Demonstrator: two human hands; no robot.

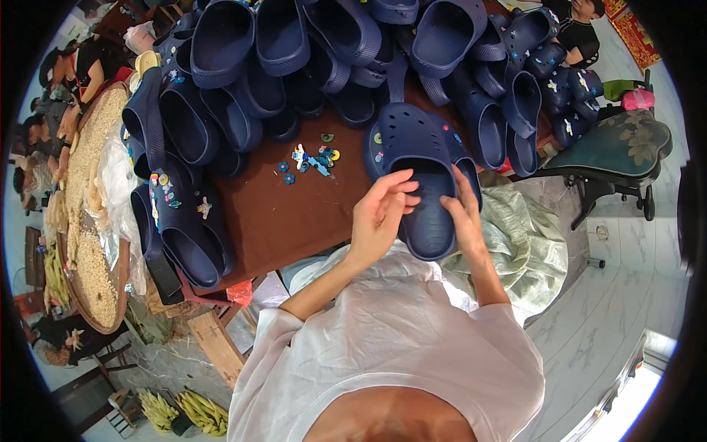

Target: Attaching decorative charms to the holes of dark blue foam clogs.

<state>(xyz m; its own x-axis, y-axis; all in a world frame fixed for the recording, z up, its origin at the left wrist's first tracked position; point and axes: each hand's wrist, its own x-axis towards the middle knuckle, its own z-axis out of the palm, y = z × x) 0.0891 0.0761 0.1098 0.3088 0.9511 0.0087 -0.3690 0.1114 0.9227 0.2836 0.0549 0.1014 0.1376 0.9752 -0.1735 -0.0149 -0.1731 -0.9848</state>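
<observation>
A navy foam clog [423, 214] is in front of me at the table's near edge, its holed toe pointing away and its heel toward my body. My right hand [465, 210] grips its right side, with the thumb over the inner rim and the fingers outside. By the left rim of the opening is my left hand [384, 210], its fingers loosely bent and apart, with nothing visible in them. Small colourful shoe charms [315, 158] lie scattered on the brown tabletop [287, 214], some shaped like blue flowers. Another clog with charms is partly hidden behind the one I hold.
Many navy clogs [283, 44] are heaped along the table's far side. Charm-covered clogs [188, 214] stand at the left edge. Further left, a large round tray [121, 280] bears pale kernels, with people beside it. A green padded chair [626, 147] and a pale sack [526, 228] are at right.
</observation>
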